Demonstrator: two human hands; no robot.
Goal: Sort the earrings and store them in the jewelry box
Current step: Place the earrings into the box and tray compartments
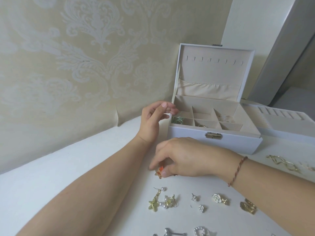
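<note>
An open white jewelry box [213, 145] stands at the back of the white table, lid up, with beige compartments; a green earring [177, 119] and a gold piece [202, 125] lie in them. My left hand [153, 120] hovers open just left of the box, holding nothing. My right hand [185, 157] is down on the table in front of the box, thumb and fingers pinched on an orange and gold earring [159, 172]. Nearer to me lie green flower and pearl earrings [162, 200], white rose studs [217, 197] and gold hoops [248, 206].
A removable beige tray [286, 120] rests to the right of the box. Gold chains [286, 163] lie at the right edge. Silver and pearl pieces [201, 231] sit at the bottom edge. A patterned wall runs along the left.
</note>
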